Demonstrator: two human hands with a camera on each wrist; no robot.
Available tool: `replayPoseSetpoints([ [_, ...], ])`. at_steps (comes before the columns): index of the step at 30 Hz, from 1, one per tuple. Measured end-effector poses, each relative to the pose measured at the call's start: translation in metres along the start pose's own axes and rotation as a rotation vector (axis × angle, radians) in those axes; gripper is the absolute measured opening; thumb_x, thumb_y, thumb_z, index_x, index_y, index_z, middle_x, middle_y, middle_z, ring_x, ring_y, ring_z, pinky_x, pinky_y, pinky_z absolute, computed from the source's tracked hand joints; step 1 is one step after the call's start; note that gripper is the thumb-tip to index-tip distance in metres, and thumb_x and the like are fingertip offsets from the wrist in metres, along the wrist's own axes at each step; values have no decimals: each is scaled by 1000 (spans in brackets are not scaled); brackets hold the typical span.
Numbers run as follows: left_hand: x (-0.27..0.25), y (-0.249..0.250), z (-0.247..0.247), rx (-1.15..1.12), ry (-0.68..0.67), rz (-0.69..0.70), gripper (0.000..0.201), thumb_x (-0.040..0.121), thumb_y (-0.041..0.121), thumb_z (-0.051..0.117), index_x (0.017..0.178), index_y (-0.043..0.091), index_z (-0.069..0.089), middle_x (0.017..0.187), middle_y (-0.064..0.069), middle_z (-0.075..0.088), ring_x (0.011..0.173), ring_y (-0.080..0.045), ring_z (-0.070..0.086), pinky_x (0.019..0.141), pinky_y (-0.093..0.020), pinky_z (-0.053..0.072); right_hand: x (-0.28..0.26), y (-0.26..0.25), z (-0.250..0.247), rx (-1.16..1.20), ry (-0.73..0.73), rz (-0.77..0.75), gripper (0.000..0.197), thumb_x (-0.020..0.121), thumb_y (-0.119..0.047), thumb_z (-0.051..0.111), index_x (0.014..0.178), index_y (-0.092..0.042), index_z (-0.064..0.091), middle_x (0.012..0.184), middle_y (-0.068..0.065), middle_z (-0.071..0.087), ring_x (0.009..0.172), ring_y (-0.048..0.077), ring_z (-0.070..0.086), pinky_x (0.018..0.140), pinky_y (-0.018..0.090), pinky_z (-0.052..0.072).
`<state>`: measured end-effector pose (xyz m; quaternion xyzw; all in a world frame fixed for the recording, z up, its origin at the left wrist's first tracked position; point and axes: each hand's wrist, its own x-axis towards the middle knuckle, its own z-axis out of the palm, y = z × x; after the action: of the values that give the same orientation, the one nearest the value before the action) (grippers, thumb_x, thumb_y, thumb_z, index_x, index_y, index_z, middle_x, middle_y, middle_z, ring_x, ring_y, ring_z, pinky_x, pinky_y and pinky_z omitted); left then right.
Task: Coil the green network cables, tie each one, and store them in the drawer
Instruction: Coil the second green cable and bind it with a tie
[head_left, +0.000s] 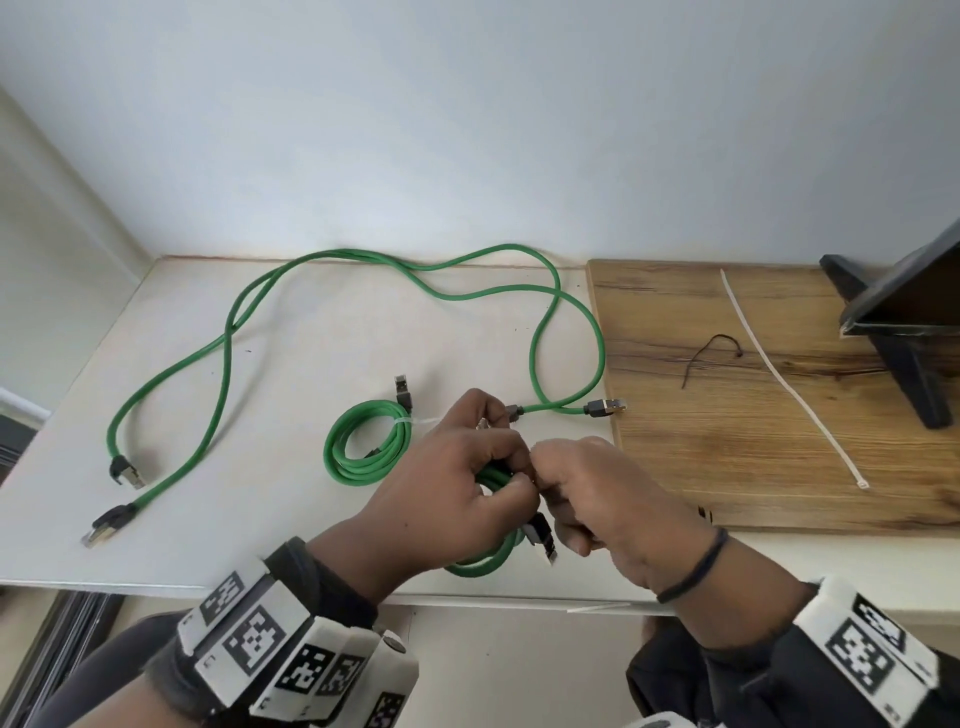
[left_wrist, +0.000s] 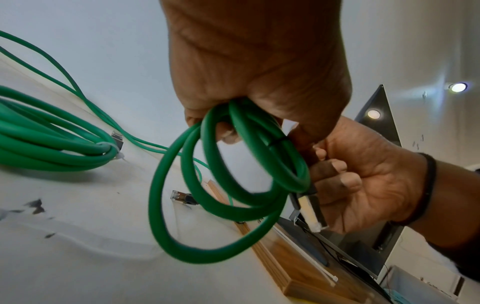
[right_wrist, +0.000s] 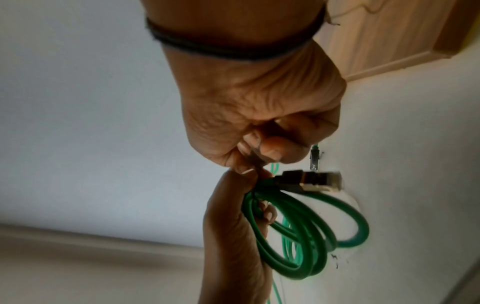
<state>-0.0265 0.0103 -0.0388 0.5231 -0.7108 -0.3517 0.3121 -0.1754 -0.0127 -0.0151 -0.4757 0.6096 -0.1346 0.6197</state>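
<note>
My left hand (head_left: 511, 480) grips a small coil of green network cable (head_left: 488, 561) at its top, just above the table's front edge. The coil's loops (left_wrist: 221, 185) hang below the fist, and one connector (head_left: 540, 540) sticks out beside my right palm. My right hand (head_left: 543, 480) meets the left and pinches a thin dark tie (left_wrist: 276, 142) that crosses the coil's strands. A second green coil (head_left: 366, 447), bound with a white zip tie, lies on the table behind my left hand. Two long green cables (head_left: 228, 332) (head_left: 566, 338) lie uncoiled further back. No drawer shows.
A wooden board (head_left: 779, 457) lies on the right, carrying a white zip tie (head_left: 779, 374), a thin black tie (head_left: 711, 353) and a black stand (head_left: 904, 322). The white table (head_left: 208, 519) ends at its front edge just under my wrists.
</note>
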Motion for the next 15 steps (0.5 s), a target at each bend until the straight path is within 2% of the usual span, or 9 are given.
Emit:
replayPoseSetpoints([
  [2,1,1,-1,-67,26,-38,16,66,37,51,62,25,60,90,9,44,88,-10,54,74,-26,47,0,0,1,137,-10,8,43,76,-5,42,37,-21,32,38,-3,22,30,12,20,38,23,19],
  [5,4,1,-1,-130,52,-67,13,63,37,51,59,27,59,91,6,46,95,-4,52,74,-16,43,-2,-2,3,334,-39,14,35,76,-3,40,48,-20,29,42,-4,19,34,10,14,36,20,15],
  [8,4,-2,-3,-162,61,-98,12,61,38,51,58,28,59,94,4,47,102,0,49,75,-17,44,-3,-2,5,420,-34,15,29,77,-3,39,55,-19,30,42,-5,19,34,9,13,38,22,12],
  [11,4,-4,-3,-184,36,-108,10,62,37,51,59,31,58,95,4,49,108,-1,48,79,-17,43,-3,-1,6,433,-34,-11,26,77,-3,37,57,-19,31,42,-5,19,35,9,13,39,23,12],
  [13,3,-6,-4,-190,22,-117,10,65,36,52,60,30,59,95,4,51,105,-4,50,82,-19,43,-6,-3,5,458,-59,-59,27,75,-1,35,55,-18,30,42,-5,19,35,9,13,38,21,13],
  [15,2,-12,-6,-198,62,-109,12,65,34,53,60,27,60,87,3,54,93,-7,54,78,-19,43,-11,-11,-6,540,-69,-140,32,72,2,35,48,-18,28,41,-5,20,32,8,14,35,17,14],
])
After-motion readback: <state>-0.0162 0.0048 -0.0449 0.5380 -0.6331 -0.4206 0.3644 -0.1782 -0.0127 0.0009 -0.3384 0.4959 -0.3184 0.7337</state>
